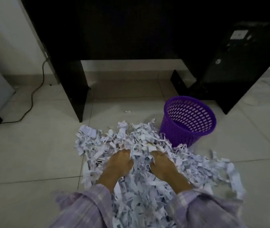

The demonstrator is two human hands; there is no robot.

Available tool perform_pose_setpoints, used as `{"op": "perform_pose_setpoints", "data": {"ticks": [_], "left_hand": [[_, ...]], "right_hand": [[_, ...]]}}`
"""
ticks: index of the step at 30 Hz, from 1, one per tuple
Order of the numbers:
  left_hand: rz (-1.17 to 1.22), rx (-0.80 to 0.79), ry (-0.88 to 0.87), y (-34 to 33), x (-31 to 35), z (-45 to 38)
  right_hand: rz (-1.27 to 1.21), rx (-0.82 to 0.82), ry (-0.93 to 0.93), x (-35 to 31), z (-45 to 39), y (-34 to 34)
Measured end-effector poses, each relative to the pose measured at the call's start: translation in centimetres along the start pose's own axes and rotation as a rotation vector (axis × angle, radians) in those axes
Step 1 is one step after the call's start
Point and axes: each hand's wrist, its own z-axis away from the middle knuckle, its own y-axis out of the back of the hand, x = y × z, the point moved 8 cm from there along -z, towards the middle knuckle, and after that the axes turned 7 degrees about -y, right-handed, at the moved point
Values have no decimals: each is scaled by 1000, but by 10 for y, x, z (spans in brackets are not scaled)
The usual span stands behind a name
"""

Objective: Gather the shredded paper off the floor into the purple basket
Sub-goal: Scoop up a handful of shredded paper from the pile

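Digging into the heap, both hands are buried to the fingertips in the big loose pile of white shredded paper strips (pixel 147 170) that spreads over the pale floor tiles (pixel 23 153) in front of the person. On the left, the left hand (pixel 120 162) lies knuckles-up with its fingers curled down into the shreds, apparently clutching a bunch, though the fingertips are hidden under the paper. Just beside it, a narrow ridge of strips between them, the right hand (pixel 161 163) does the same, fingers hooked into the pile and seemingly closed on a wad. To do this step well, I would judge that the two hands should squeeze toward each other and scoop from underneath, so the light, springy strips lift as one compressed clump and do not trail away on the short carry. Up and to the right, the round purple plastic basket with perforated walls (pixel 177 135) stands upright with its near side touching the edge of the pile; it looks empty, so the task is barely begun. Around the scene, a black cable (pixel 32 99) snakes over the tiles at far left, a dark desk panel (pixel 75 89) stands behind the pile, a stray paper scrap (pixel 128 111) lies apart beyond it, and a dark cabinet (pixel 234 66) rises close behind the basket. Nothing blocks the path to the rim.
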Motion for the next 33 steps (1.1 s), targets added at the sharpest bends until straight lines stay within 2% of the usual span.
{"op": "perform_pose_setpoints", "data": {"ticks": [7, 13, 20, 23, 28, 33], "left_hand": [[-56, -47, -37, -100, -29, -53], [-38, 38, -79, -126, -60, -73], [-8, 118, -108, -135, -62, -42], [-7, 164, -143, -140, -59, -29], [-23, 188, -170, -156, -59, -12], [-31, 171, -170, -164, -61, 0]], "right_hand": [[35, -66, 1, 41, -65, -92], [70, -41, 93, 42, -86, -127], [6, -73, 121, 34, -47, -146], [48, -79, 170, 33, -23, -160], [124, -1, 258, 33, 13, -181], [267, -46, 253, 33, 24, -203]]}}
